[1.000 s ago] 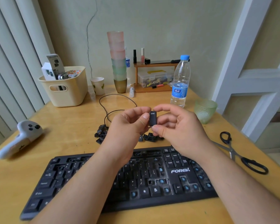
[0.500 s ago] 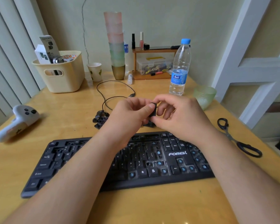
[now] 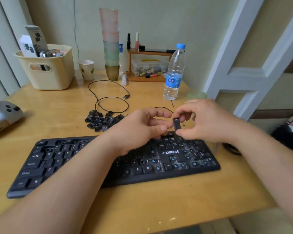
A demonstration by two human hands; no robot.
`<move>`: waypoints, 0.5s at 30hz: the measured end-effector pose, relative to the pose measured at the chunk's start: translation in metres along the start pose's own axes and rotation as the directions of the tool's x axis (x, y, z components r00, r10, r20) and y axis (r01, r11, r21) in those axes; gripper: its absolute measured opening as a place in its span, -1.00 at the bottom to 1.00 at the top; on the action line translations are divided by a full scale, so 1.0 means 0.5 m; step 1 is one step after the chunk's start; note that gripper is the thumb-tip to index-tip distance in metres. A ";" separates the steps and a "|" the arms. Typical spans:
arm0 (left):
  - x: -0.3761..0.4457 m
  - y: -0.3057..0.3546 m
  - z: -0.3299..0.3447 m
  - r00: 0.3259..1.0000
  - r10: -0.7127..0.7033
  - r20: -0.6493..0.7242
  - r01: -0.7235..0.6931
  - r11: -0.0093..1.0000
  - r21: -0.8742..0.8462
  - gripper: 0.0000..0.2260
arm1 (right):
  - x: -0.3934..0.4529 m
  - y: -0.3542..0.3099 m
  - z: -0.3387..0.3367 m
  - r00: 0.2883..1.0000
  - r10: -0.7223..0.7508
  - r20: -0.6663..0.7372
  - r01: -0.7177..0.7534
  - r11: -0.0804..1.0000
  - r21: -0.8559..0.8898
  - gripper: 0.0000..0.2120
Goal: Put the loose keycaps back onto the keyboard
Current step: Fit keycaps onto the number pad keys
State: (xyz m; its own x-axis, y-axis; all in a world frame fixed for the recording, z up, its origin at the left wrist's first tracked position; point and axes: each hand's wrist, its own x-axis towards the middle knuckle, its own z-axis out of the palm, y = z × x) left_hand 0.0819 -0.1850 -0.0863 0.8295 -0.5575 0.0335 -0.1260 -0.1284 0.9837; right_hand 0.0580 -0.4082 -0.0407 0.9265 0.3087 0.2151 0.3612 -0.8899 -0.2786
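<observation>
A black keyboard (image 3: 176, 152) lies across the near part of the wooden table, with several bare blue switch stems on its right half. Behind it sits a pile of loose black keycaps (image 3: 101, 119). My right hand (image 3: 208, 122) pinches a tall black Enter keycap (image 3: 176, 124) between thumb and fingertips, upright above the keyboard's upper right area. My left hand (image 3: 142, 127) hovers just left of the keycap with loosely curled fingers. Its thumb tip is close to the cap and it holds nothing.
A water bottle (image 3: 173, 73) and a green glass cup (image 3: 197, 95) stand behind my right hand. A black cable (image 3: 112, 98) loops behind the pile. A white controller (image 3: 3, 115), a cream basket (image 3: 47, 71), a paper cup (image 3: 86, 69), stacked cups (image 3: 110, 43) and a small shelf (image 3: 149, 65) fill the back.
Both hands pinched the keycap before; now only my right hand holds it and my left has come off it. The hands have shifted right, uncovering the keycap pile.
</observation>
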 end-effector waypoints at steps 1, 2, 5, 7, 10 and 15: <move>-0.001 -0.001 0.012 1.000 0.017 0.026 -0.017 0.999 0.032 -0.69 | -0.019 0.022 -0.016 0.999 0.034 0.016 -0.034 0.999 0.003 -0.74; -0.003 0.000 0.025 0.998 0.051 0.026 -0.053 0.993 0.106 -0.67 | -0.040 0.045 -0.031 0.997 0.070 0.026 -0.070 0.998 0.009 -0.73; -0.009 0.001 0.049 0.973 0.229 -0.029 -0.177 0.821 0.543 -0.69 | -0.102 0.110 -0.049 0.985 0.167 0.052 -0.170 0.984 0.054 -0.67; -0.011 -0.004 0.059 0.955 0.296 0.015 -0.222 0.684 0.695 -0.71 | -0.137 0.134 -0.046 0.974 0.207 0.097 -0.216 0.971 0.098 -0.67; -0.011 -0.015 0.070 0.945 0.321 0.063 -0.264 0.634 0.727 -0.74 | -0.175 0.144 -0.034 0.966 0.203 0.158 -0.231 0.955 0.188 -0.70; -0.008 -0.018 0.072 0.934 0.355 0.048 -0.276 0.629 0.727 -0.77 | -0.185 0.140 -0.006 0.954 0.168 0.247 -0.219 0.956 0.194 -0.70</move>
State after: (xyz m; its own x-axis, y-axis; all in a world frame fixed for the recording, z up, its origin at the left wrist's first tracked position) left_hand 0.0600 -0.2112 -0.1017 0.7039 -0.6053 0.3715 -0.7037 -0.5234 0.4805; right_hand -0.0026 -0.5002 -0.0772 0.9709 0.2280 -0.0729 0.1631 -0.8532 -0.4954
